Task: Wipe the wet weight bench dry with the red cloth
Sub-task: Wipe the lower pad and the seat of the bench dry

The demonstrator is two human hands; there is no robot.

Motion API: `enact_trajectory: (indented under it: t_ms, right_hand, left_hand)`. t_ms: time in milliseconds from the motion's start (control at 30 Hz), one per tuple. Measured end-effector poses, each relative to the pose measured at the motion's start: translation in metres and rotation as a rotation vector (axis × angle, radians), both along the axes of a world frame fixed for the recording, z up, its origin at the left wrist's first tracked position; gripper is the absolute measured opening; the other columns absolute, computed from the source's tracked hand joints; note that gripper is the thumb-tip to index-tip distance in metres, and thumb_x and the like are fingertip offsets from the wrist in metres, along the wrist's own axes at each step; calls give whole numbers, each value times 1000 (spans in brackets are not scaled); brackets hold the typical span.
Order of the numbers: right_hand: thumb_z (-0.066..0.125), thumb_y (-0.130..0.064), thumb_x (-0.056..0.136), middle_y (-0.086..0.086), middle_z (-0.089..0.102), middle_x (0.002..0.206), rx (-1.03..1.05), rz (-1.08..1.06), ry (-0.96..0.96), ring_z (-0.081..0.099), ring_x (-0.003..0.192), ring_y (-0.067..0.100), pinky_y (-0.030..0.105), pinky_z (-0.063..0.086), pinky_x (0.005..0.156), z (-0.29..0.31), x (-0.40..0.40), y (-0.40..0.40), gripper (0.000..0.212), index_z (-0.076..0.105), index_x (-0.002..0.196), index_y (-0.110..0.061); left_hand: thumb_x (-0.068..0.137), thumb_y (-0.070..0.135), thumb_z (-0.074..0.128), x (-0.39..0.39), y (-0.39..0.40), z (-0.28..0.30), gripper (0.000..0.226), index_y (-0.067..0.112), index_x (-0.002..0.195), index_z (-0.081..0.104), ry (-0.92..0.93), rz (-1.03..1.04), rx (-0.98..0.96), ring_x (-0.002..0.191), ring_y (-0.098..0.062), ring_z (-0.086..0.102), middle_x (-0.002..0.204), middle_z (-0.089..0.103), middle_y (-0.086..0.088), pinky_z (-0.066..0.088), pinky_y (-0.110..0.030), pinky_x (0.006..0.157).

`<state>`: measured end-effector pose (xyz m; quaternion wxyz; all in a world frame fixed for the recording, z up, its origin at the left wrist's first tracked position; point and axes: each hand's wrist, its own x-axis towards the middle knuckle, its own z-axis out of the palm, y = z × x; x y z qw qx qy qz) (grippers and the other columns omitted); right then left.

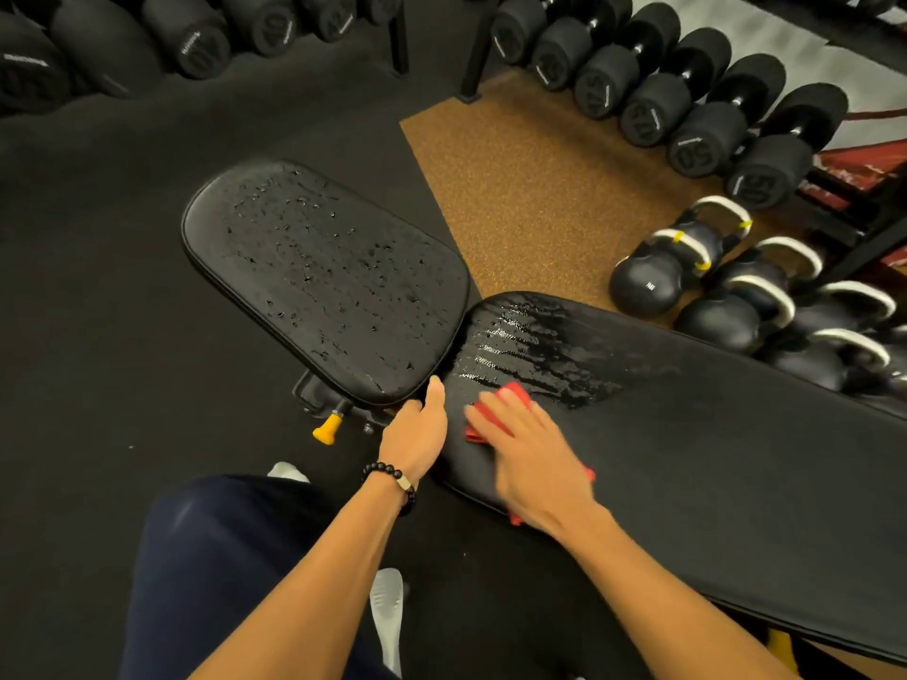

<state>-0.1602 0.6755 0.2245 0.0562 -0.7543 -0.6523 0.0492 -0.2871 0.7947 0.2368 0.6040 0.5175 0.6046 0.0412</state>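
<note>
The black weight bench has two pads. Its seat pad (324,282) on the left is dotted with water drops. The long back pad (687,458) on the right shines with wet streaks near its left end. My right hand (530,454) lies flat with straight fingers on the red cloth (515,392), pressing it onto the back pad's left end, just below the wet streaks. Most of the cloth is hidden under the hand. My left hand (417,429) rests against the edge of the back pad at the gap between the pads, fingers fairly straight.
Black dumbbells (697,105) line racks at the back and right. Several kettlebells (648,282) sit on the floor just beyond the back pad. A yellow adjustment knob (328,428) sticks out under the seat pad. My leg (221,557) and white shoes are below.
</note>
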Motion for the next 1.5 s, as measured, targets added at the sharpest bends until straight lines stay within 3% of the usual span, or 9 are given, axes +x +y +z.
enact_trajectory:
  t_ms: [133,333,467,633,867,1100,1267,1367,1500]
  right_hand:
    - [52,-24,90,-5,28,161,-139,83,74,11,153,19,41,10,124,2,-35,53,66,33,153,-27]
    - [45,-21,94,-8,39,156,-146,404,97,25,149,15,35,20,122,21,9,-39,54,46,146,-34]
    - [41,-36,103,-15,34,158,-126,208,42,24,150,9,37,21,121,25,48,-66,46,39,149,-42]
    - [40,-38,99,-1,44,152,-59,42,-54,32,145,25,48,34,115,1,-8,30,46,49,142,-29]
    - [43,-24,91,-3,46,152,-169,548,97,30,147,21,45,27,120,12,-7,-10,48,59,136,-29]
    - [45,-36,98,0,48,149,-53,94,-18,35,143,27,50,35,114,-1,-1,34,42,56,138,-29]
    - [57,-26,91,-4,44,152,-100,336,78,24,149,22,48,23,120,-3,-41,27,40,62,131,-27]
    - [56,-21,88,-7,46,152,-169,546,95,26,149,19,46,22,120,9,-12,-21,44,63,130,-30]
    - [50,-30,94,-6,49,149,-29,252,17,37,144,20,47,32,115,3,23,-19,42,59,135,-34]
  left_hand:
    - [88,79,29,-1,0,5,78,22,134,56,-232,192,-209,120,-24,56,135,59,-1,45,-47,103]
    - [94,63,46,-9,5,-3,51,17,113,57,-174,215,-219,117,-28,54,122,58,-3,50,-50,95]
    - [92,69,42,-12,5,-2,65,17,129,49,-162,185,-239,116,-31,53,116,48,-1,54,-49,89]
    - [89,77,31,-25,6,-5,72,13,104,60,-49,90,-184,98,-25,64,110,66,-7,55,-43,87]
    - [96,66,33,-30,2,0,49,22,91,56,6,-34,31,100,-26,60,105,61,-8,48,-48,98]
    - [94,72,28,-23,4,0,56,21,103,50,-111,58,-163,104,-23,56,102,57,1,45,-40,89]
    - [91,71,41,-20,3,3,70,6,98,68,61,-69,119,91,-27,64,94,69,-7,51,-42,85]
    - [96,64,38,-21,2,2,52,16,84,53,37,-125,140,75,-23,51,76,51,-5,46,-38,78]
    - [95,69,30,-19,2,7,49,24,89,49,-91,-15,-70,101,-25,54,95,52,0,48,-43,96]
